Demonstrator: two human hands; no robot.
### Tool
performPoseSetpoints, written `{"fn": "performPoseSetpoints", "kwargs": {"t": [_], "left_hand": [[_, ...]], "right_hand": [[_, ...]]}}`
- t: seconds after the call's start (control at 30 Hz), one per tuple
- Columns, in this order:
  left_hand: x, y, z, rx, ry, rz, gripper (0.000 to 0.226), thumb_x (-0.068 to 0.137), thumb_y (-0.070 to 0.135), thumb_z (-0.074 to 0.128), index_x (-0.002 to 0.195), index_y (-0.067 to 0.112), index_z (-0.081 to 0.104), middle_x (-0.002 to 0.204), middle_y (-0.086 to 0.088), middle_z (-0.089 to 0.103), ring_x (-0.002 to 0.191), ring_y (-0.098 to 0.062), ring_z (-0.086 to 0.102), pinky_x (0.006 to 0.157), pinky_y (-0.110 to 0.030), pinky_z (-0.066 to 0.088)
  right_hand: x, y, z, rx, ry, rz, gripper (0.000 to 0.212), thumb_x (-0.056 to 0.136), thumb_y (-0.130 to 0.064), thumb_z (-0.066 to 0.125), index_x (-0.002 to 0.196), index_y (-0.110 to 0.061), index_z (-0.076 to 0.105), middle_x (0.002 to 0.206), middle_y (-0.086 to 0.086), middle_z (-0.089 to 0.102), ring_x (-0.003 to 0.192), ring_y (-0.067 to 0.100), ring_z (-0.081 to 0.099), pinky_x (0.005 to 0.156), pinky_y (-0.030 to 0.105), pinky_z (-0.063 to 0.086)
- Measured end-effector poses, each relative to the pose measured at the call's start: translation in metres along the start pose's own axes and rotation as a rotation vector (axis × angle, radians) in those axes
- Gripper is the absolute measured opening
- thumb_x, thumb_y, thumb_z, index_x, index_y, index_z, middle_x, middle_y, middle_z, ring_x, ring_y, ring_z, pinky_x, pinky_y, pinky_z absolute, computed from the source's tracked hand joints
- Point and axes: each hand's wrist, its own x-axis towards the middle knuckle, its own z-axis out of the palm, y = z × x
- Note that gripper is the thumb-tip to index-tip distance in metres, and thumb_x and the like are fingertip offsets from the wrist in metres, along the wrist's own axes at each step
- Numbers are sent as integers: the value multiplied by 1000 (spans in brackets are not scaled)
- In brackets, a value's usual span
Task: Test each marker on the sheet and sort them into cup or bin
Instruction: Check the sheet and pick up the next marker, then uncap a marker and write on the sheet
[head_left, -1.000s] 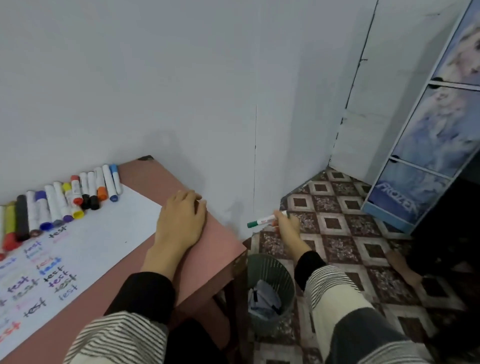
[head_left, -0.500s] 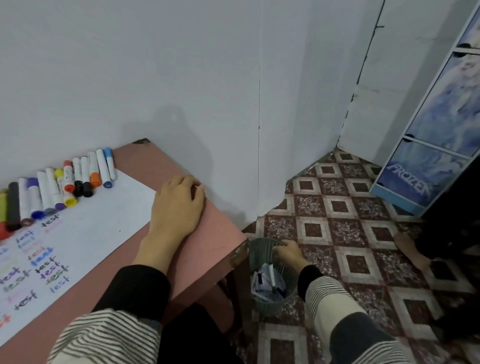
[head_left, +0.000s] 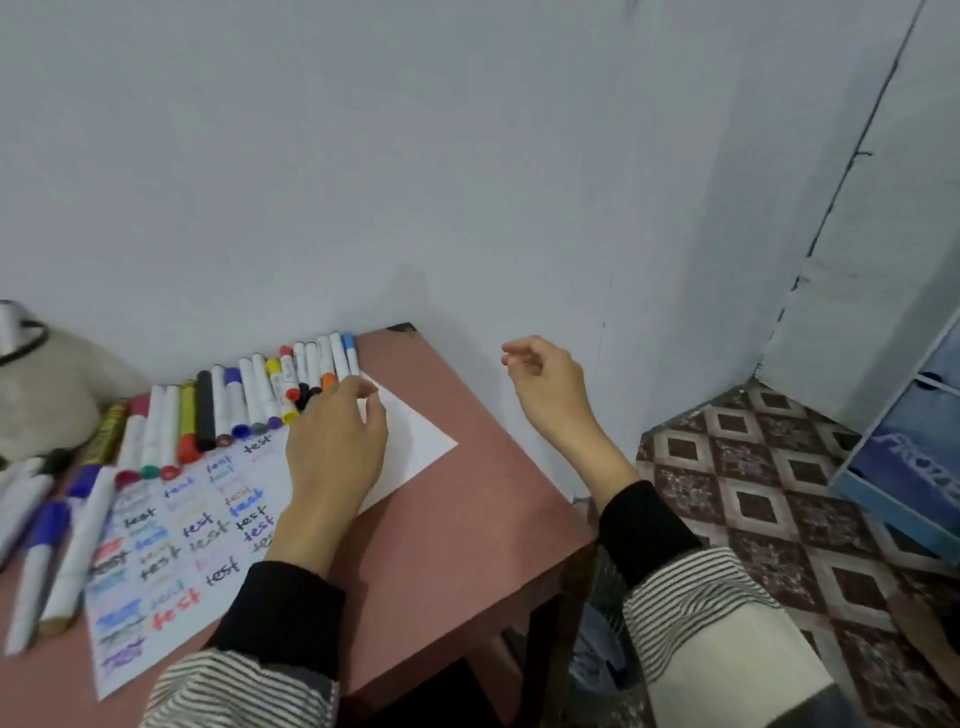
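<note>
A white sheet covered with coloured "test" words lies on the pink table. Along the sheet's far edge runs a row of several capped markers. My left hand lies over the sheet with its fingertips at the right end of that row, near an orange-capped marker; whether it holds one is hidden. My right hand hovers empty above the table's right edge, fingers loosely curled. The bin shows only partly below the table, behind my right sleeve.
More markers lie loose at the table's left. A beige rounded object stands at the far left by the wall. A blue Frozen cabinet stands on the patterned tile floor at right.
My right hand let the green marker go into the bin and rose empty above the table edge. My left hand slid from the bare table onto the sheet, toward the marker row.
</note>
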Motion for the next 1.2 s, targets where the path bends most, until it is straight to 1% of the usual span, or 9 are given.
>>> {"fn": "performPoseSetpoints", "kwargs": {"t": [0.1, 0.17, 0.23, 0.4, 0.6, 0.8, 1.03, 1.13, 1.2], "left_hand": [[4, -39, -24, 59, 58, -24, 23, 97, 20, 49, 111, 12, 66, 106, -9, 68, 94, -27, 60, 76, -37, 46], [4, -65, -41, 133, 83, -43, 22, 96, 19, 51, 109, 11, 67, 103, -10, 68, 92, -27, 60, 75, -39, 47], [3, -89, -59, 195, 100, -64, 21, 95, 19, 52, 107, 12, 67, 101, -9, 68, 91, -27, 60, 76, -39, 48], [2, -142, -88, 314, 67, -85, 23, 95, 23, 51, 110, 13, 66, 109, -7, 65, 103, -25, 57, 88, -42, 47], [8, -175, -98, 380, -118, -214, 43, 99, 38, 40, 135, 18, 51, 149, -1, 42, 142, -22, 28, 114, -48, 29], [6, -175, -92, 364, -200, -253, 58, 100, 52, 29, 147, 17, 32, 157, -3, 29, 148, -22, 13, 119, -47, 14], [14, -181, -90, 308, -106, -246, 53, 99, 53, 27, 136, 19, 44, 141, -1, 46, 136, -19, 36, 115, -44, 27], [18, -179, -93, 274, 15, -203, 49, 99, 51, 28, 129, 21, 52, 128, 2, 54, 121, -16, 48, 107, -39, 34], [20, -178, -96, 205, 92, -164, 43, 101, 48, 31, 122, 20, 56, 119, 4, 57, 113, -15, 52, 100, -35, 37]], "right_hand": [[0, -32, 37, -137, -151, -133, 28, 99, -14, 44, 119, -13, 64, 112, -8, 59, 101, 4, 54, 77, 7, 40], [0, -40, 69, -251, -232, -211, 23, 96, -13, 46, 106, -11, 67, 106, -8, 58, 94, 10, 56, 81, 23, 49], [0, -41, 104, -363, -261, -270, 16, 94, -17, 51, 85, -13, 64, 94, -2, 58, 78, 18, 59, 68, 36, 53], [2, -39, 162, -521, -200, -111, 31, 101, -29, 43, 117, -5, 56, 118, 12, 54, 107, 28, 51, 95, 40, 44], [3, -51, 205, -523, -132, -194, 42, 100, -43, 41, 118, -8, 55, 129, 11, 48, 117, 27, 44, 101, 42, 37], [4, -56, 233, -667, -111, -186, 48, 99, -44, 44, 130, -8, 45, 136, 11, 45, 123, 26, 40, 101, 39, 35], [12, -51, 231, -514, 107, -207, 29, 101, -34, 43, 107, -9, 54, 111, 8, 56, 103, 22, 43, 91, 39, 40], [16, -57, 222, -151, 185, -167, 18, 100, -25, 49, 98, -8, 53, 98, 10, 56, 92, 24, 47, 81, 40, 45], [13, -65, 215, 101, 180, -163, 16, 100, -24, 50, 91, -11, 48, 89, 8, 54, 80, 20, 49, 68, 27, 45]]}}
